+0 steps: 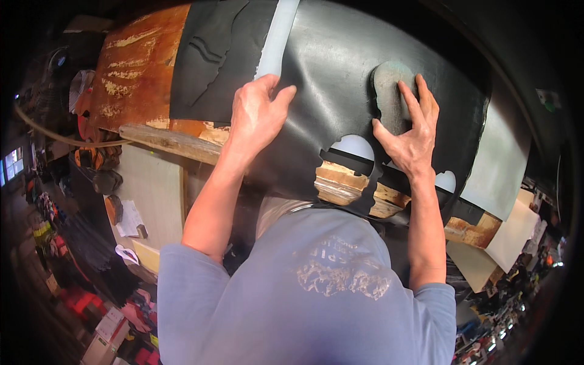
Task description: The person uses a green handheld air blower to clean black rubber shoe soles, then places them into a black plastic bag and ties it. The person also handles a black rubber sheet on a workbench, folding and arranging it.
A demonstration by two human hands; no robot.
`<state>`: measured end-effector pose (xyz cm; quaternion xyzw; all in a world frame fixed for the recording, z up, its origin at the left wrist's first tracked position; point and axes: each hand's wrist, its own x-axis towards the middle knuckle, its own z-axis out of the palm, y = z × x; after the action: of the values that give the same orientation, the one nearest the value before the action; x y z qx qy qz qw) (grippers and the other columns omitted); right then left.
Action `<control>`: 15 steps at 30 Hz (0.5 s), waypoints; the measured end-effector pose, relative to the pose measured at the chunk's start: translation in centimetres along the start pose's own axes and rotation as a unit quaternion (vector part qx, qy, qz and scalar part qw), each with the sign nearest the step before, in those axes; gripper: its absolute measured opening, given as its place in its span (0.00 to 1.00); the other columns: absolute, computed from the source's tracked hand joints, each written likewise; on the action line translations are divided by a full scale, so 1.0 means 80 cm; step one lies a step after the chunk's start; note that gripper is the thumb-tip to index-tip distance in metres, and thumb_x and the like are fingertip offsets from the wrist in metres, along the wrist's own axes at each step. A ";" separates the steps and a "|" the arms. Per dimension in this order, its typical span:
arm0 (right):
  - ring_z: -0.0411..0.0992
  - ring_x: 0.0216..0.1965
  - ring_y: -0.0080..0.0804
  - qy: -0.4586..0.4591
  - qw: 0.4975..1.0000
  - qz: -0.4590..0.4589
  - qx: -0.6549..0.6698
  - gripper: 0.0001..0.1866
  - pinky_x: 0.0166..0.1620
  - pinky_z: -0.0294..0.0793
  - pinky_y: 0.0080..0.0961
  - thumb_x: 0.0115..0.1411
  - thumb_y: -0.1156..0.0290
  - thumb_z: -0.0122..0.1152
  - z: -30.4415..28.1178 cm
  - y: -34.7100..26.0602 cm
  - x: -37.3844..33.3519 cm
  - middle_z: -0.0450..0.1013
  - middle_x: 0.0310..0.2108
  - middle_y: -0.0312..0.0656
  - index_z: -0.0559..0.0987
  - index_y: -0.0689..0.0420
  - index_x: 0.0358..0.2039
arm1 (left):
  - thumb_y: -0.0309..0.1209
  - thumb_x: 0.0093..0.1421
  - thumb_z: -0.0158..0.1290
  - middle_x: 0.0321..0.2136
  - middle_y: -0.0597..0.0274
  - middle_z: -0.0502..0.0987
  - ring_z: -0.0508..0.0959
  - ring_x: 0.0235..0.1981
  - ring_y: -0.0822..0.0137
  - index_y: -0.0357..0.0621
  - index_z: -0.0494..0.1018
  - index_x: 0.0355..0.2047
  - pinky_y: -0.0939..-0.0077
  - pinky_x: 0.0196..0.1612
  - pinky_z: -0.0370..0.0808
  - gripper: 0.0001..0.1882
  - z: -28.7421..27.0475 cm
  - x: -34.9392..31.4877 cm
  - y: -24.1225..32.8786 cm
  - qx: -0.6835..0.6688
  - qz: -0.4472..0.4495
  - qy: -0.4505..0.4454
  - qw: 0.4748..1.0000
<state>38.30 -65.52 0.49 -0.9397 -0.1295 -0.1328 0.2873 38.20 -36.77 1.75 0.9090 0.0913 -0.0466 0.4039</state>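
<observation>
A large glossy black sheet (340,61), like rubber or leather, spreads over the work surface before me. My left hand (258,115) is at its left edge with the fingers curled on it and the thumb sticking out to the right; creases run in the sheet from there. My right hand (410,134) grips a worn grey-green sole-shaped piece (392,91) that lies on the sheet, its thumb at the left side and fingers over the top and right. Nearer me, rounded cutouts in the sheet expose scarred wood (340,182) and a pale surface (354,146).
A pale strip (278,36) runs beyond my left hand, beside another dark sheet (204,61). Further left is a scuffed reddish-brown board (137,67) with a wooden bar (170,140) at its front edge. A pale grey panel (505,146) stands at the right.
</observation>
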 end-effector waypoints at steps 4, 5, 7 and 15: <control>0.61 0.67 0.61 0.033 0.999 0.019 -0.020 0.39 0.64 0.70 0.50 0.42 0.64 0.75 0.009 0.020 0.033 0.62 0.69 0.62 0.79 0.56 0.59 | 0.38 0.61 0.60 0.17 0.50 0.67 0.67 0.22 0.68 0.28 0.72 0.27 0.66 0.29 0.69 0.20 0.014 0.056 0.007 0.020 0.089 0.067 0.994; 0.61 0.67 0.61 0.033 0.998 0.034 -0.030 0.40 0.64 0.70 0.51 0.43 0.61 0.75 0.013 0.025 0.041 0.61 0.69 0.63 0.79 0.56 0.60 | 0.36 0.62 0.61 0.21 0.48 0.72 0.74 0.26 0.65 0.28 0.76 0.33 0.67 0.34 0.73 0.17 0.021 0.072 0.009 0.018 0.124 0.092 0.988; 0.59 0.68 0.62 0.029 0.996 0.061 -0.054 0.41 0.65 0.70 0.51 0.44 0.57 0.74 0.018 0.033 0.052 0.59 0.70 0.63 0.78 0.56 0.61 | 0.33 0.62 0.61 0.30 0.46 0.80 0.83 0.36 0.61 0.31 0.79 0.43 0.68 0.43 0.78 0.16 0.032 0.099 0.007 0.025 0.189 0.138 0.972; 0.55 0.71 0.63 0.017 0.994 0.089 -0.056 0.43 0.68 0.66 0.53 0.45 0.55 0.74 0.017 0.035 0.057 0.54 0.73 0.63 0.76 0.56 0.63 | 0.25 0.67 0.55 0.54 0.56 0.80 0.82 0.51 0.65 0.40 0.79 0.55 0.73 0.57 0.77 0.17 0.045 0.092 -0.022 -0.187 0.204 0.143 0.950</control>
<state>43.68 -66.21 -0.57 -0.9598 -0.0326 -0.1298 0.2466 45.03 -37.33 -3.10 0.8138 -0.0325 0.1847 0.5500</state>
